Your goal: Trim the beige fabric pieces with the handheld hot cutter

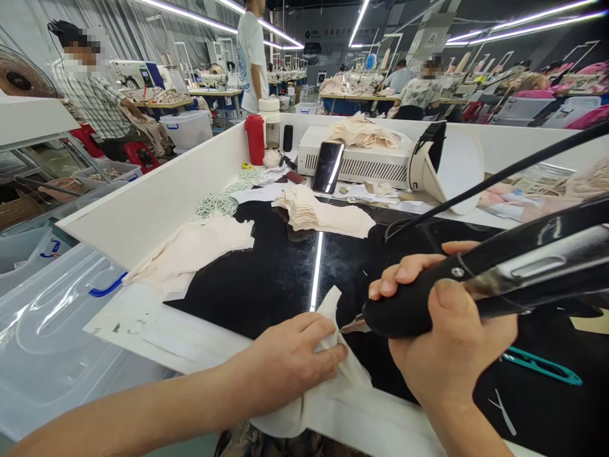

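My left hand (292,358) pinches a pale cream piece of cloth (352,368) at the front edge of the black work surface (266,266). Part of this cloth hangs over the white edge, and one corner sticks up past my fingers. Wrapped around a thick black hand tool (404,308) is my right hand (442,343), its thumb on top. The tool's thin pointed metal tip (356,325) meets or nearly meets the cloth beside my left fingertips; contact is unclear. Behind lie a stack of cream cloth pieces (318,216) and a flatter pile of them (204,244) at left.
A phone (328,166) leans on a white vented box (361,162). Nearby stand a red bottle (255,139) and a white lamp shade (451,168). Teal snips (542,366) lie at right. A black cable (499,162) crosses the right side. Other people sit beyond the low partition.
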The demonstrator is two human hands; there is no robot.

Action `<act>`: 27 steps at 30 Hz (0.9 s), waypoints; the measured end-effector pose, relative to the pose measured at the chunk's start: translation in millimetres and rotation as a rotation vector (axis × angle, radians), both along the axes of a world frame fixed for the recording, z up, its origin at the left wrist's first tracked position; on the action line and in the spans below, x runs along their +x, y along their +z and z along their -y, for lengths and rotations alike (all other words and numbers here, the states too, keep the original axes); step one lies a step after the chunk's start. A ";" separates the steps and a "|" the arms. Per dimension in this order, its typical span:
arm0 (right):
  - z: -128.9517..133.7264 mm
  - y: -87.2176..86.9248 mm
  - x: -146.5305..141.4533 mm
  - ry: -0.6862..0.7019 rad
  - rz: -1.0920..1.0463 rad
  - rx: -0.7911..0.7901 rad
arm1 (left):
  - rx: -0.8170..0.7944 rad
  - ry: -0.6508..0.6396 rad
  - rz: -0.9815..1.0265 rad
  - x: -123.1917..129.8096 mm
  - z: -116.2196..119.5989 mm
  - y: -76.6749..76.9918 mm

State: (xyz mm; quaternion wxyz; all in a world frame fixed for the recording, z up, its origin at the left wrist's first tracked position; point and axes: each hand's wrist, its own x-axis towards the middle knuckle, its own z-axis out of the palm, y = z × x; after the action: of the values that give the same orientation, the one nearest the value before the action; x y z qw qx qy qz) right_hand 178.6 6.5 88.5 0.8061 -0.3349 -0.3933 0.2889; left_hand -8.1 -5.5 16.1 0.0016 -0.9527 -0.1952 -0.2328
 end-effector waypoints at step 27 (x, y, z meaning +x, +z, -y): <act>5.0 -7.3 8.1 0.052 0.012 -0.012 | -0.083 -0.235 -0.060 -17.2 -66.4 6.6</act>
State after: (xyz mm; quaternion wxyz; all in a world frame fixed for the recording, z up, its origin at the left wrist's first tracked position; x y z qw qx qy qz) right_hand 186.7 1.5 81.3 0.7938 -0.3313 -0.4050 0.3100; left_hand -25.3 60.9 22.6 -0.0592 -0.9748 -0.0917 -0.1943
